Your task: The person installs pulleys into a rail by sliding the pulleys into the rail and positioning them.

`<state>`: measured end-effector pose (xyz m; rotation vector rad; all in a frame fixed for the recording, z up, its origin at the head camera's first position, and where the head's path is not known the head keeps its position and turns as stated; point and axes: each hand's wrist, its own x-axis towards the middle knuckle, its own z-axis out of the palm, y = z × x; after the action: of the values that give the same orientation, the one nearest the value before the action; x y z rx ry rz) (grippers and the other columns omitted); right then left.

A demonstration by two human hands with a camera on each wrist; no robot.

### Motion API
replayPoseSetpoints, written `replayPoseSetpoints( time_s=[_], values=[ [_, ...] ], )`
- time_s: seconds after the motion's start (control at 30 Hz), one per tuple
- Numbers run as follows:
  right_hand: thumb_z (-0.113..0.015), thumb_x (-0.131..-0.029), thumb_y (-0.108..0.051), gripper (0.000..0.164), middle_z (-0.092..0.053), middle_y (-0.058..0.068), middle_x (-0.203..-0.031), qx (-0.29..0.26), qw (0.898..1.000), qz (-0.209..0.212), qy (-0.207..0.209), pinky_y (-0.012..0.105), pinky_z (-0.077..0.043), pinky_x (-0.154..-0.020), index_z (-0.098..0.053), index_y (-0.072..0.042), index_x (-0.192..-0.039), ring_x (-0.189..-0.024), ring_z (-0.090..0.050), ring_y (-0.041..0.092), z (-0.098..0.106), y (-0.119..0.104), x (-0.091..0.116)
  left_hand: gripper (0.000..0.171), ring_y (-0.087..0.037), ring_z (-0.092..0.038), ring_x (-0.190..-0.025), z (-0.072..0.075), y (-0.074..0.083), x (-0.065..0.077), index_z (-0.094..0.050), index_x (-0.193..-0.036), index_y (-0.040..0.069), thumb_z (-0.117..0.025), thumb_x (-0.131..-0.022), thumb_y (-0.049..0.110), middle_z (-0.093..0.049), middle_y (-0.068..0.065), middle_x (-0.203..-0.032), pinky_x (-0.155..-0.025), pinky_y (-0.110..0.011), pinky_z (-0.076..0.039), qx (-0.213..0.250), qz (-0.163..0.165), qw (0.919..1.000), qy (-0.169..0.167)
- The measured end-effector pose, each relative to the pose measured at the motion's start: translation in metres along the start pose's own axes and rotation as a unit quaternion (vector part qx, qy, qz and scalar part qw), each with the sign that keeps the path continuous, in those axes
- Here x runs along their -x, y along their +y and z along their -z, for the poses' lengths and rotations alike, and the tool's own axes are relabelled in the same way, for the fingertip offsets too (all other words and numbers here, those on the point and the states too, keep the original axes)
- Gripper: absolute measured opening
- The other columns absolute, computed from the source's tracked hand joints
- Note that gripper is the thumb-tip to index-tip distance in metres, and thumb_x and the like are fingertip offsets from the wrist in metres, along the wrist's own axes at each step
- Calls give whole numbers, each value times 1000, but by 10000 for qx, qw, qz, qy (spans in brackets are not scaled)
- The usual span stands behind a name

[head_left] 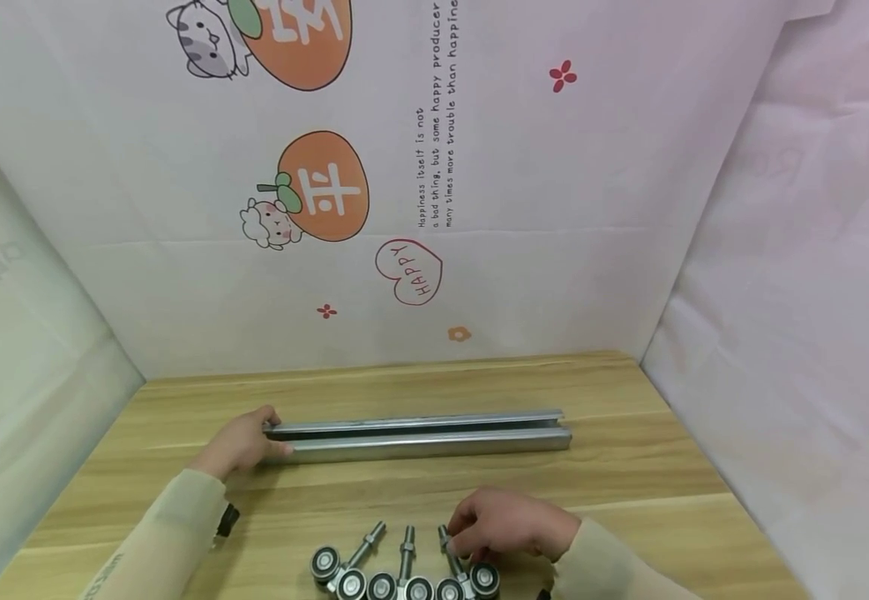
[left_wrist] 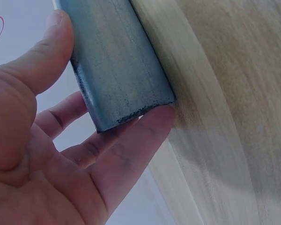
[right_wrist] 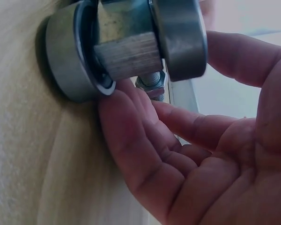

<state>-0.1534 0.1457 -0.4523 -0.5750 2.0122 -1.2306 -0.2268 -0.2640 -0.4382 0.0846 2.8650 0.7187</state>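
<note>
A long metal C-channel rail [head_left: 434, 447] lies across the table with its slot facing up. My left hand [head_left: 241, 447] grips its left end; the left wrist view has the thumb along one side of the rail [left_wrist: 117, 61] and fingers at its cut end. Nearer to me, my right hand [head_left: 515, 527] pinches the threaded bolt of the rightmost trolley roller [head_left: 484, 577]. Up close, the roller's wheels [right_wrist: 182, 37] flank a square metal block, and a nut sits on the bolt behind. To its left are two similar trolley rollers, one in the middle [head_left: 407, 550] and one on the left [head_left: 338, 575].
The wood-grain table [head_left: 374, 492] ends at a white printed backdrop [head_left: 516, 250] behind the rail. White cloth walls [head_left: 801, 333] close in both sides. The front rollers are cut off by the lower edge of the head view.
</note>
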Motion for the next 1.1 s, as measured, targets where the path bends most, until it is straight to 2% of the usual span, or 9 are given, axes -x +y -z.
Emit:
replayPoseSetpoints(
  time_s=[0.2,0.33,0.53,0.73,0.93,1.1],
  values=[
    [-68,-84,-16,16,-64,5,-79,-29,10000,-13,23,37,-53,-59,-67,-3,-94,-69,-64,26,0,2,-2,61,-40,-52,-105,-2,4,2,-52,-120,2,-74,-77,40,-56,-23,-117,-83,-55,-42,36,6,10000,-22],
    [-67,-85,-18,13,-65,8,-77,-182,9998,-63,90,36,-53,-58,-68,-5,-90,-68,-64,28,-2,5,-4,61,-41,-52,-106,-2,5,3,-52,-120,2,-74,-77,39,-56,-23,-118,-83,-55,-42,38,11,10000,-22],
    [-66,-87,-18,16,-66,13,-78,-687,9975,-150,81,32,-52,-54,-68,-3,-90,-66,-64,32,-2,11,-8,60,-39,-53,-104,-1,3,2,-52,-120,2,-75,-77,39,-57,-22,-117,-82,-54,-43,37,42,10000,-28],
    [-64,-88,-18,17,-65,15,-73,-872,9961,-127,-26,26,-50,-49,-68,-1,-89,-57,-62,21,-1,14,-11,59,-33,-55,-97,-1,2,0,-53,-118,3,-75,-76,38,-60,-18,-111,-80,-52,-44,50,57,10000,-57],
    [-64,-88,-17,16,-64,14,-71,-780,9968,-106,-137,25,-48,-47,-68,-2,-86,-54,-59,16,-1,12,-12,56,-29,-55,-91,0,2,0,-54,-116,4,-76,-76,37,-61,-13,-104,-78,-50,-44,57,63,9999,-77],
    [-65,-87,-19,15,-64,9,-71,-391,9991,-107,-143,25,-45,-46,-69,-6,-85,-54,-57,14,-1,9,-13,57,-29,-55,-92,0,-1,0,-53,-116,4,-75,-76,39,-61,-13,-104,-77,-51,-44,47,58,9999,-80]
  ],
)
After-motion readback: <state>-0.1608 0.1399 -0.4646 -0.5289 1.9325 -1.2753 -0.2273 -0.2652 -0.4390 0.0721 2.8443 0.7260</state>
